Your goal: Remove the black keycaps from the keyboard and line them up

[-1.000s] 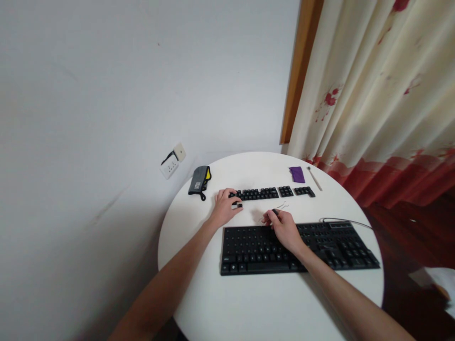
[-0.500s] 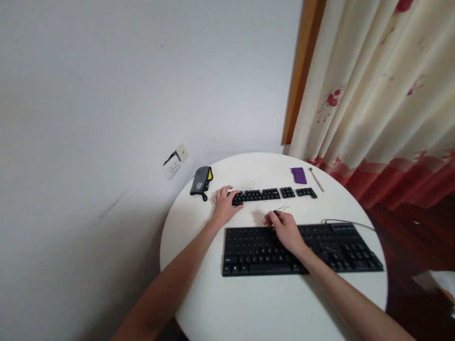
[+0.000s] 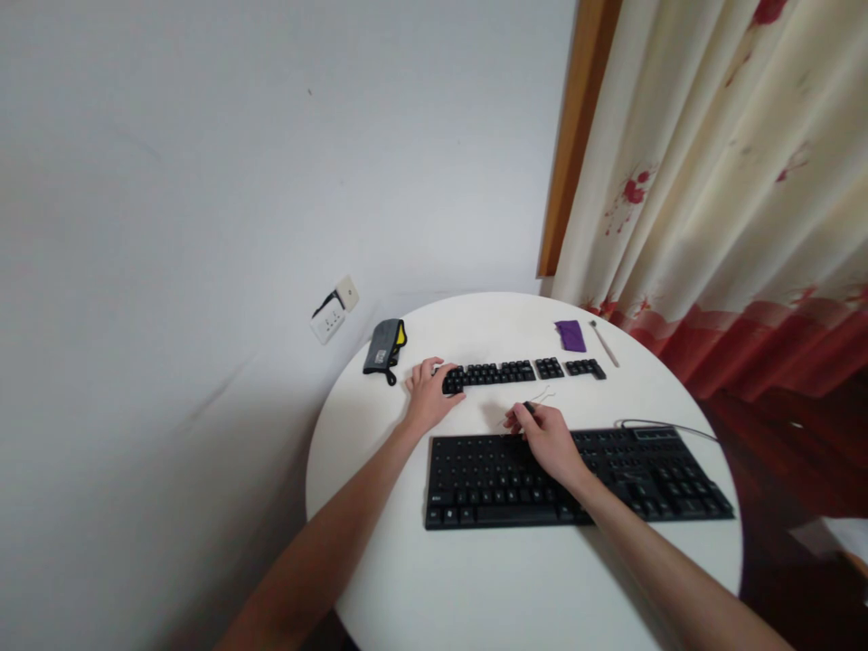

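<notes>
A black keyboard (image 3: 610, 470) lies across the near half of a round white table (image 3: 502, 579). Behind it, loose black keycaps (image 3: 495, 372) sit in a row with two smaller groups to the right. My left hand (image 3: 427, 395) rests at the left end of that row, fingers curled on a keycap. My right hand (image 3: 546, 438) lies over the keyboard's top edge, pinching a small dark keycap (image 3: 527, 408). A thin wire keycap puller (image 3: 541, 396) lies just beyond its fingertips.
A grey and yellow pouch (image 3: 383, 346) sits at the table's far left edge. A purple cloth (image 3: 570, 334) and a thin stick (image 3: 602, 343) lie at the back right. The keyboard cable (image 3: 668, 425) runs off right. A wall socket (image 3: 332, 312) and curtain (image 3: 732, 181) stand behind.
My left hand has drawn its fingers in onto the left end of the keycap row. My right hand has stayed over the keyboard's top edge.
</notes>
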`<state>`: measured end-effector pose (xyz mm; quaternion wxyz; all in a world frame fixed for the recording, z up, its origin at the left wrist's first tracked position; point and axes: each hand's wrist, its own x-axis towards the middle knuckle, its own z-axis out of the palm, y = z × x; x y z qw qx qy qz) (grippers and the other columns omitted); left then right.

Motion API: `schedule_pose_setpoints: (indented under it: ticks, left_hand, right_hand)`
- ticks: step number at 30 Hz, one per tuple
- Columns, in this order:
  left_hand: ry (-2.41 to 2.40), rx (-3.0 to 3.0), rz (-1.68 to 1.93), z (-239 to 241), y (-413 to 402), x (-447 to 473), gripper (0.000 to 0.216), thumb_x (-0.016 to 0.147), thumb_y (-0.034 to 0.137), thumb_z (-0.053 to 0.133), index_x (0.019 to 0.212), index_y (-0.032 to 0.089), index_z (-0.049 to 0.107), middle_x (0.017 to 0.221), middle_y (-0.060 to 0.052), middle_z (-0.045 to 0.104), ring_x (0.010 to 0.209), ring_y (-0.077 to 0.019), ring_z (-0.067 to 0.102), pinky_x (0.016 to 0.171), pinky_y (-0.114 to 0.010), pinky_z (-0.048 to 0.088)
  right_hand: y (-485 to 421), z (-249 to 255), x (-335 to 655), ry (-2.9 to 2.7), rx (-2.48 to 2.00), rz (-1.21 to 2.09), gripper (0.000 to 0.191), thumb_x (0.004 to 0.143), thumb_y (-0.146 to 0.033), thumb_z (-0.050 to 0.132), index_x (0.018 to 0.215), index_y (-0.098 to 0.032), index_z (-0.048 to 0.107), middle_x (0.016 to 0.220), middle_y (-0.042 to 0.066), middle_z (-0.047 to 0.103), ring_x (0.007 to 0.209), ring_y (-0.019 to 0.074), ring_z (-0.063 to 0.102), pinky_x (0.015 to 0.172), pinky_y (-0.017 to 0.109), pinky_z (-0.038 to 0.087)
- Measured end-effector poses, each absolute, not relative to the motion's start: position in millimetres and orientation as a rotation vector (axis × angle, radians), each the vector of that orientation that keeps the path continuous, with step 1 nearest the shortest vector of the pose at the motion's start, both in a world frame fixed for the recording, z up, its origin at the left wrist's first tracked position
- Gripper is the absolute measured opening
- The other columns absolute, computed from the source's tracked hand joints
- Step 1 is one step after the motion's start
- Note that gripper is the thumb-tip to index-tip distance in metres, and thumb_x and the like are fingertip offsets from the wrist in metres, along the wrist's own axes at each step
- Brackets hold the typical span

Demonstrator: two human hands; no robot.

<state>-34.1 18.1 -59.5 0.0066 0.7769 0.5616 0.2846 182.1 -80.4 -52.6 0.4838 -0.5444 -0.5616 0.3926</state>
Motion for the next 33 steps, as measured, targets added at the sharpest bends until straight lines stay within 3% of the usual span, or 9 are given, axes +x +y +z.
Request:
schedule_pose_setpoints:
  ticks: [5, 9, 12, 17, 24, 33]
  left_hand:
    - [1.601, 2.457, 0.996, -49.0, 7.7, -29.0, 0.036, 0.077, 0.031, 0.071, 0.111, 0.026, 0.061, 0.114, -0.006, 0.054, 0.109, -0.0269, 0.046, 0.093, -0.042, 0.037]
    - [1.105, 2.561, 0.765, -41.6, -13.7, -16.0, 0.015, 0.088, 0.029, 0.058, 0.099, 0.022, 0.064, 0.092, -0.003, 0.061, 0.092, -0.0188, 0.055, 0.086, -0.034, 0.043]
    - [0.838, 2.624, 0.571, -39.0, -29.3, -6.3, 0.017, 0.089, 0.032, 0.056, 0.099, 0.022, 0.065, 0.098, -0.003, 0.063, 0.093, -0.0188, 0.058, 0.084, -0.031, 0.045]
    - [0.809, 2.624, 0.414, -38.0, -34.5, -5.1, 0.021, 0.089, 0.039, 0.055, 0.100, 0.026, 0.068, 0.097, -0.001, 0.065, 0.088, -0.0180, 0.061, 0.078, -0.027, 0.046]
    - [0.785, 2.600, 0.364, -37.0, -23.2, -11.4, 0.023, 0.086, 0.043, 0.060, 0.099, 0.028, 0.072, 0.088, 0.000, 0.067, 0.079, -0.0170, 0.062, 0.068, -0.025, 0.042]
    - [0.778, 2.577, 0.289, -30.9, -14.7, -15.7, 0.025, 0.087, 0.044, 0.059, 0.094, 0.025, 0.074, 0.075, 0.000, 0.059, 0.072, -0.0146, 0.057, 0.062, -0.022, 0.036]
  right_hand:
    - [-78.9, -45.7, 188.2, -1.425, -1.360, 0.866, 0.042, 0.090, -0.046, 0.048, 0.083, -0.013, 0.073, 0.065, 0.005, 0.066, 0.060, 0.0168, 0.059, 0.059, 0.026, 0.044]
    - [-80.0, -35.4, 194.5, -1.532, -1.299, 0.822, 0.039, 0.090, -0.043, 0.049, 0.081, -0.014, 0.073, 0.061, 0.002, 0.062, 0.058, 0.0154, 0.055, 0.058, 0.025, 0.042]
    - [-81.6, -31.0, 197.1, -1.533, -1.250, 0.794, 0.038, 0.090, -0.043, 0.048, 0.083, -0.014, 0.072, 0.062, 0.002, 0.061, 0.060, 0.0154, 0.055, 0.058, 0.025, 0.043]
    - [-83.5, -30.7, 196.4, -1.464, -1.202, 0.789, 0.029, 0.089, -0.040, 0.051, 0.094, -0.016, 0.066, 0.068, 0.002, 0.062, 0.063, 0.0154, 0.057, 0.060, 0.025, 0.045]
    - [-89.9, -26.0, 197.5, -1.556, -1.194, 0.806, 0.023, 0.089, -0.036, 0.052, 0.079, -0.018, 0.062, 0.069, 0.000, 0.062, 0.062, 0.0143, 0.056, 0.060, 0.025, 0.042]
    - [-105.2, -18.8, 189.6, -1.878, -1.071, 0.848, 0.021, 0.090, -0.030, 0.053, 0.082, -0.019, 0.068, 0.076, 0.002, 0.068, 0.071, 0.0167, 0.060, 0.071, 0.027, 0.044]
